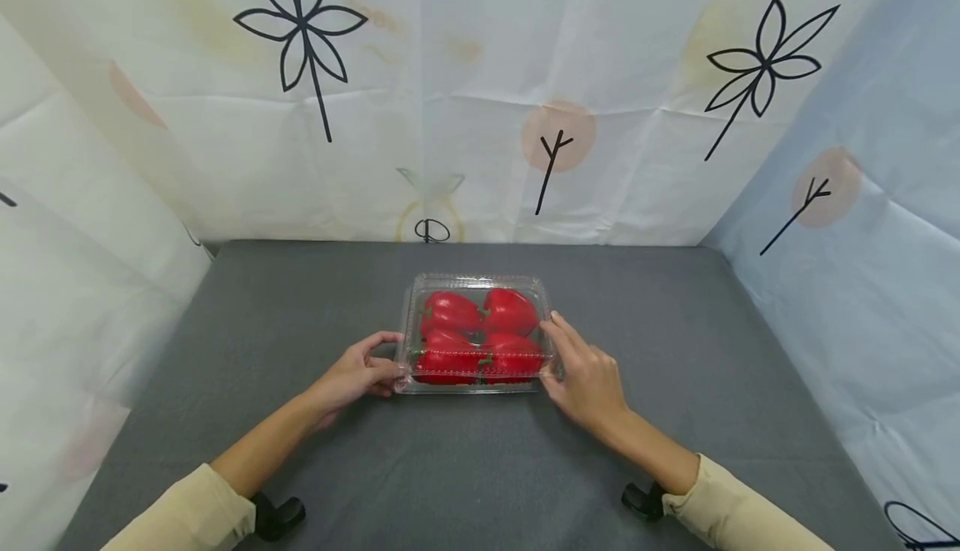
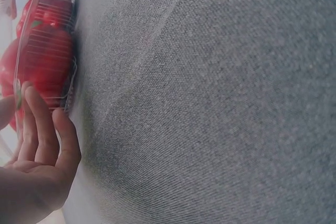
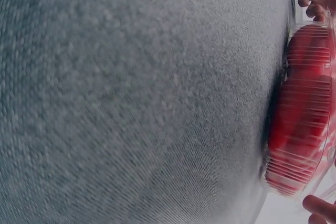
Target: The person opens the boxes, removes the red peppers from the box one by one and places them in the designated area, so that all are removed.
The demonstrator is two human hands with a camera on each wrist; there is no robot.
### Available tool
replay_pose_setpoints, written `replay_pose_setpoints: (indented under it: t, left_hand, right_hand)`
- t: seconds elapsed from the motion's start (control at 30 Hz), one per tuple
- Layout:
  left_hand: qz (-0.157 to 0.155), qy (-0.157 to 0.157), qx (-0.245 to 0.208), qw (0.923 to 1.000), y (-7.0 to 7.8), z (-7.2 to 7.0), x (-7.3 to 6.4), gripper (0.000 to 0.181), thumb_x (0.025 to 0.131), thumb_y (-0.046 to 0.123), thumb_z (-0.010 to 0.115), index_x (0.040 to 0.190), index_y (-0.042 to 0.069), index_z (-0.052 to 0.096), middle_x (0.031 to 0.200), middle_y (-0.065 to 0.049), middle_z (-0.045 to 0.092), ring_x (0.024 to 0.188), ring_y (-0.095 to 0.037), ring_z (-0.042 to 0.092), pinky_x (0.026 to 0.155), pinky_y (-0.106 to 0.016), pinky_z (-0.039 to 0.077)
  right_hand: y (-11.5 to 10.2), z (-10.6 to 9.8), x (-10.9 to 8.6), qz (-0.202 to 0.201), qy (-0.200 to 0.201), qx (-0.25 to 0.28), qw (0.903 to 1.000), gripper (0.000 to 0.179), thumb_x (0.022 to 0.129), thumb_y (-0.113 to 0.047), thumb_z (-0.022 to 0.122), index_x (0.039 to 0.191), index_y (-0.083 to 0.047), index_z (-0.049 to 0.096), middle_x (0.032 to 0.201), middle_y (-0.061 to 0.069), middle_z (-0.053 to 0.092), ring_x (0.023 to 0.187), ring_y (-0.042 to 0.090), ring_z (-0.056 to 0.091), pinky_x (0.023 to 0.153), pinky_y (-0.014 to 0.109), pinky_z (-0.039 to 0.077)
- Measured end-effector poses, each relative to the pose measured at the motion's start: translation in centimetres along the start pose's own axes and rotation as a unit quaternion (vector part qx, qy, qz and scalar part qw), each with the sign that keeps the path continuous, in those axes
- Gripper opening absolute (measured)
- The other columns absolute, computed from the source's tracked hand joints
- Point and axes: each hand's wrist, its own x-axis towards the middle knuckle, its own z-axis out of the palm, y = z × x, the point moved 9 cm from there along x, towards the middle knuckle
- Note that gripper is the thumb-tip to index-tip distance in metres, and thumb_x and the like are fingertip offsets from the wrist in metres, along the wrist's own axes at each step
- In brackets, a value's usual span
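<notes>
A clear plastic clamshell box with several red bell peppers inside lies on the grey cloth, its lid over the peppers. At the box's left side, my left hand pinches the rim near the front corner. My right hand grips the opposite side, index finger along the edge and thumb near the front corner. In the left wrist view, the left fingers are at the lid's rim, with ridged plastic beside them. The right wrist view has the right fingertips at the box's near end.
Grey cloth covers the table under the box and both forearms. A white patterned curtain hangs along the back edge, and further sheets hang at the left and right. Black straps sit at the cuffs of the beige sleeves.
</notes>
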Motion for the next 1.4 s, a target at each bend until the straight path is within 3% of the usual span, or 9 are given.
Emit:
replay_pose_setpoints:
  t: [0.17,0.27,0.4,0.57,0.73,0.9,1.13,1.4]
  left_hand:
    - [-0.003,0.003,-0.003,1.0000,-0.1,-0.1,0.0,0.060,0.093,0.023,0.071,0.144,0.009,0.041,0.098,-0.009,0.073,0.085,-0.023,0.066,0.082,-0.035,0.055]
    - [-0.003,0.003,-0.002,1.0000,-0.2,0.0,0.0,0.061,0.093,0.022,0.071,0.145,0.008,0.040,0.098,-0.009,0.072,0.085,-0.022,0.065,0.081,-0.035,0.055]
    - [-0.004,0.000,-0.003,1.0000,-0.3,0.0,0.0,0.061,0.094,0.021,0.070,0.145,0.009,0.040,0.098,-0.009,0.072,0.086,-0.022,0.065,0.082,-0.036,0.055]
    - [-0.002,-0.006,-0.007,1.0000,-0.3,0.0,0.0,0.060,0.095,0.021,0.069,0.145,0.010,0.039,0.098,-0.008,0.072,0.087,-0.023,0.065,0.083,-0.037,0.055]
    - [0.004,-0.012,-0.009,0.9999,-0.2,0.2,-0.2,0.057,0.095,0.020,0.068,0.143,0.009,0.040,0.099,-0.009,0.073,0.088,-0.023,0.065,0.084,-0.037,0.054]
    - [0.005,-0.015,-0.009,0.9998,-0.2,0.4,-0.2,0.055,0.094,0.020,0.069,0.141,0.008,0.042,0.098,-0.010,0.072,0.087,-0.023,0.065,0.083,-0.037,0.054]
    - [0.008,-0.011,-0.005,0.9999,0.0,0.5,-0.2,0.055,0.094,0.020,0.070,0.140,0.009,0.043,0.096,-0.009,0.072,0.085,-0.023,0.064,0.082,-0.036,0.054]
    - [0.020,-0.018,-0.003,0.9996,0.0,0.6,-0.3,0.054,0.095,0.019,0.069,0.140,0.008,0.042,0.095,-0.009,0.072,0.086,-0.023,0.064,0.083,-0.036,0.054]
  right_hand:
    - [0.1,-0.4,0.6,-0.004,-0.002,0.014,0.9999,0.048,0.073,-0.005,0.061,0.121,-0.006,0.064,0.129,0.015,0.064,0.048,0.003,0.025,0.039,0.020,0.024]
    - [0.2,-0.5,1.1,-0.003,-0.006,0.020,0.9998,0.046,0.075,-0.007,0.060,0.121,-0.006,0.064,0.129,0.016,0.064,0.051,0.010,0.043,0.041,0.024,0.033]
    - [0.3,-0.9,1.7,-0.008,-0.010,0.030,0.9995,0.044,0.076,-0.008,0.063,0.120,-0.005,0.065,0.126,0.017,0.065,0.080,0.026,0.065,0.052,0.036,0.049]
    - [0.7,-1.4,2.4,-0.028,-0.011,0.048,0.9984,0.040,0.077,-0.008,0.066,0.117,-0.004,0.067,0.121,0.017,0.067,0.098,0.032,0.062,0.070,0.047,0.052]
    - [1.2,-1.9,3.4,-0.031,-0.009,0.078,0.9964,0.037,0.079,-0.009,0.067,0.116,-0.003,0.067,0.116,0.015,0.067,0.107,0.034,0.057,0.076,0.050,0.044]
    - [2.0,-2.2,4.5,-0.001,0.000,0.128,0.9918,0.037,0.081,-0.006,0.068,0.118,-0.002,0.066,0.113,0.013,0.068,0.105,0.032,0.059,0.079,0.052,0.042]
    - [3.4,-1.8,6.0,0.062,-0.002,0.180,0.9816,0.038,0.087,-0.002,0.065,0.125,-0.003,0.064,0.120,0.014,0.067,0.109,0.033,0.061,0.088,0.060,0.044]
    - [4.7,-0.9,7.2,0.139,-0.014,0.220,0.9656,0.044,0.089,-0.004,0.063,0.133,-0.005,0.060,0.128,0.014,0.063,0.109,0.030,0.058,0.091,0.051,0.046]
